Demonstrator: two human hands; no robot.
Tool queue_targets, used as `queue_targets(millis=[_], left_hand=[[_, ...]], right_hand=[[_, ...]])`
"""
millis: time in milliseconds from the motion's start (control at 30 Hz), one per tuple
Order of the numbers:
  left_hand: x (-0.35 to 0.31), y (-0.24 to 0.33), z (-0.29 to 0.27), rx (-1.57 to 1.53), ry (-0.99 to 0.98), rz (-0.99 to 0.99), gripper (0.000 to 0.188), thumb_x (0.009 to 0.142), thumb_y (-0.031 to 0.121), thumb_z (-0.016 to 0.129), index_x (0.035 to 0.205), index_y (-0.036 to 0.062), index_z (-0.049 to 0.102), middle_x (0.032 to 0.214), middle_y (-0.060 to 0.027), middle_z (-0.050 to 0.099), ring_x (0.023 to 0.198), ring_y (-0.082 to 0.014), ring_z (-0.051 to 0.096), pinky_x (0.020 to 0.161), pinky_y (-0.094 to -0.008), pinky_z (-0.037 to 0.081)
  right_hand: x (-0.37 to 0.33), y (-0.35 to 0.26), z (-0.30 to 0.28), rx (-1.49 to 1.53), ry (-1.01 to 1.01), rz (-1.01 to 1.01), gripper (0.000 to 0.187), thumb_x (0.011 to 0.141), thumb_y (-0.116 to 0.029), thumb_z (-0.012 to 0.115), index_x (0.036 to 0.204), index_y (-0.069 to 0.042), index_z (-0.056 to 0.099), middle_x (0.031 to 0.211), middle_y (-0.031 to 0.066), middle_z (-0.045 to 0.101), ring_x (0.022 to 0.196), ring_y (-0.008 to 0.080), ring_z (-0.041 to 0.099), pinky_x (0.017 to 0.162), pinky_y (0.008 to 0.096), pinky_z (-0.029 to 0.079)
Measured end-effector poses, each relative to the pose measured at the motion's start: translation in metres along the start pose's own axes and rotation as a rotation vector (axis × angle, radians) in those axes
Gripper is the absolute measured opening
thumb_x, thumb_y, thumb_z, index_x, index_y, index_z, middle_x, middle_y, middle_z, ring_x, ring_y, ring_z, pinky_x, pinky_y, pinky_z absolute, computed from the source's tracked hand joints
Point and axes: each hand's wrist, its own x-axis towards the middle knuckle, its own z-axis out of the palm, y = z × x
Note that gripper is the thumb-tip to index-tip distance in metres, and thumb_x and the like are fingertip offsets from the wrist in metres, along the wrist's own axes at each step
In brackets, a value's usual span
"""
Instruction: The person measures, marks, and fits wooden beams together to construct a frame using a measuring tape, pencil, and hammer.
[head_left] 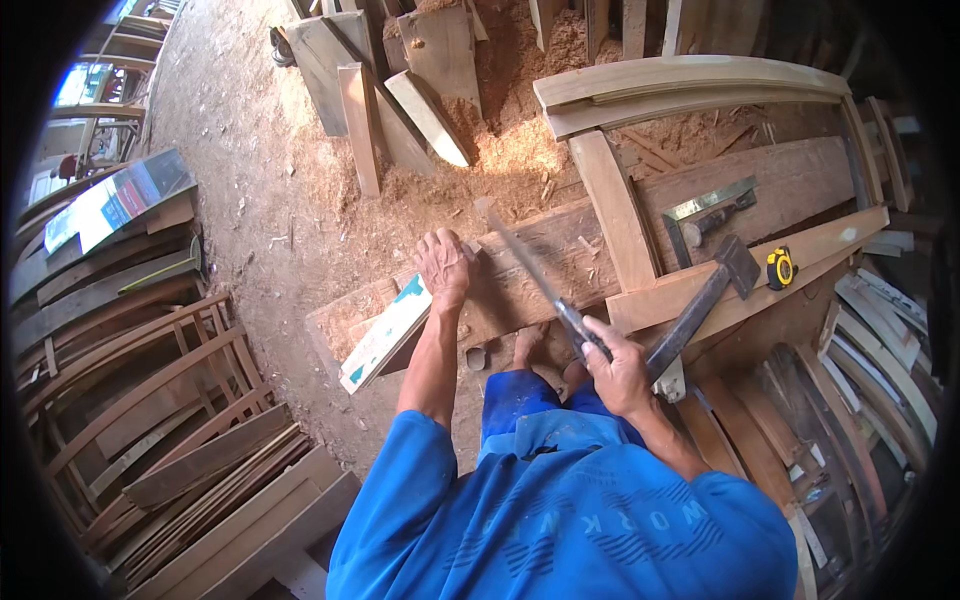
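Note:
My left hand (443,264) is closed over the far end of a short piece of wood (388,335) with white and green paint on its face. That piece lies slantwise over the left part of a long, worn plank (540,265). In my right hand (618,368) is a narrow-bladed handsaw (535,268), gripped by its dark handle. The blade points up and left, its tip to the right of my left hand and apart from the painted wood. Motion blurs the blade a little, so its teeth cannot be made out. My bare feet show below the plank.
Right of the saw stands a wooden frame (615,205) with a mallet-like tool (738,266) and a yellow tape measure (781,268) on its near rail. A metal square (710,200) lies inside. Stacked curved timber (150,420) fills the left; sawdust (520,140) covers the far floor.

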Motion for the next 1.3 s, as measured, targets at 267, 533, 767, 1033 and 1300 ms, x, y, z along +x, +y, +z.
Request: queue_targets(millis=[267, 533, 767, 1033, 1300], left_hand=[[-0.02, -0.05, -0.04, -0.361, -0.145, 0.138, 0.067, 0.084, 0.035, 0.071, 0.139, 0.0023, 0.048, 0.128, -0.0249, 0.055, 0.119, -0.0437, 0.051, 0.104, -0.053, 0.039], [-0.023, -0.065, -0.075, -0.242, -0.426, 0.169, 0.077, 0.079, 0.038, 0.082, 0.14, 0.0061, 0.046, 0.119, -0.0234, 0.06, 0.105, -0.0439, 0.061, 0.088, -0.0521, 0.052], [-0.014, -0.019, -0.073, -0.311, -0.281, -0.226, 0.087, 0.08, 0.052, 0.08, 0.132, -0.0059, 0.042, 0.121, -0.0325, 0.061, 0.111, -0.0458, 0.063, 0.094, -0.0496, 0.052], [-0.008, -0.062, -0.029, -0.087, -0.254, -0.421, 0.112, 0.077, 0.066, 0.075, 0.141, -0.0161, 0.033, 0.133, -0.0381, 0.056, 0.125, -0.0471, 0.057, 0.105, -0.0479, 0.047], [-0.013, -0.066, -0.017, -0.094, -0.372, -0.531, 0.115, 0.075, 0.068, 0.076, 0.153, -0.0021, 0.03, 0.139, -0.0308, 0.056, 0.128, -0.0431, 0.057, 0.106, -0.0496, 0.047]], right_hand=[[0.007, -0.018, -0.066, 0.39, 0.476, -0.032, 0.044, 0.103, -0.013, 0.059, 0.143, 0.004, 0.052, 0.086, 0.0016, 0.067, 0.075, 0.0079, 0.061, 0.071, 0.0256, 0.054], [-0.132, 0.038, -0.216, -0.033, 1.203, 0.125, 0.05, 0.104, -0.011, 0.05, 0.151, 0.003, 0.04, 0.096, 0.0053, 0.062, 0.089, 0.0144, 0.061, 0.081, 0.0317, 0.055], [-0.287, 0.273, -0.176, -0.587, 0.922, 0.936, 0.031, 0.096, -0.007, 0.052, 0.124, -0.001, 0.062, 0.114, 0.0275, 0.067, 0.109, 0.0454, 0.064, 0.093, 0.0485, 0.049], [-0.324, 0.319, -0.086, -0.463, 0.591, 1.25, 0.046, 0.089, -0.003, 0.057, 0.135, 0.0, 0.056, 0.13, 0.0269, 0.064, 0.122, 0.0441, 0.061, 0.105, 0.0453, 0.048], [-0.272, 0.276, -0.132, -0.372, 0.479, 1.128, 0.051, 0.097, -0.028, 0.06, 0.14, -0.002, 0.055, 0.137, 0.027, 0.06, 0.128, 0.0425, 0.058, 0.108, 0.0473, 0.046]])
